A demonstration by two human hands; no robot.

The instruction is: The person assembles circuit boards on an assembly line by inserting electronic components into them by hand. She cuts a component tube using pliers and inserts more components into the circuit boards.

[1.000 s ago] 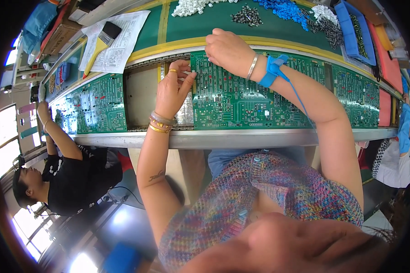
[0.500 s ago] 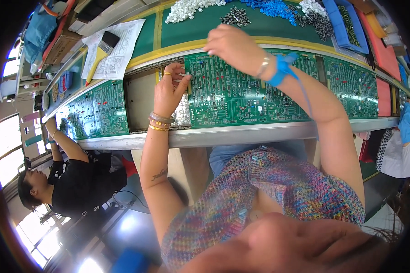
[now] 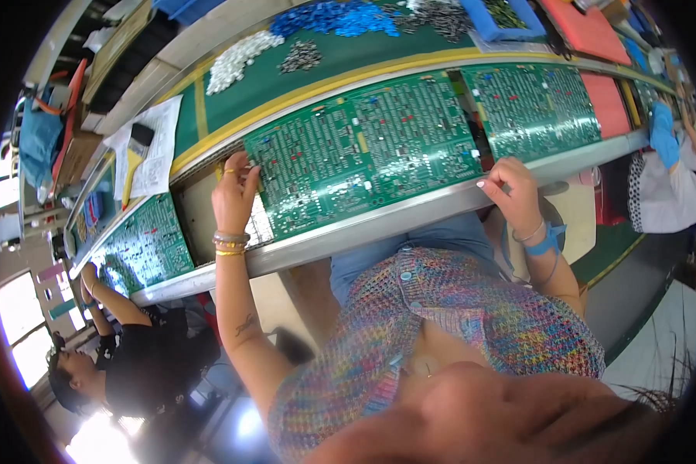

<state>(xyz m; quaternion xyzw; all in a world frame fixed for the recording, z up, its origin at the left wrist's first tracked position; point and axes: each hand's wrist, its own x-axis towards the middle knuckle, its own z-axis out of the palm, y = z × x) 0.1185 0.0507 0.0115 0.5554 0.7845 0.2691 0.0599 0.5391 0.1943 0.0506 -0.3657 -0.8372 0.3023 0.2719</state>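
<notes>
A large green circuit board [image 3: 363, 155], covered with small parts, lies in the metal-railed track in front of me. My left hand [image 3: 236, 197] is at its left edge, thumb and fingers bent together at the far corner. Whether they grip the board's edge or a small part is hidden. My right hand [image 3: 512, 189], with a blue wrist strap [image 3: 547, 238], is closed by the front metal rail [image 3: 410, 207], near the board's right front corner. Its thumb tip is over the rail; I cannot make out anything between the fingers.
More circuit boards lie left [image 3: 143, 247] and right [image 3: 530, 112]. Beyond the track are piles of white parts [image 3: 243, 60], blue parts [image 3: 356, 19] and dark parts [image 3: 300, 56], a blue bin [image 3: 506, 19] and a brush [image 3: 135, 158] on paper. A co-worker [image 3: 139, 363] works at left.
My right hand has come back from above the board's far edge to the front rail. The left hand stays at the board's left edge. The whole view has shifted and tilted.
</notes>
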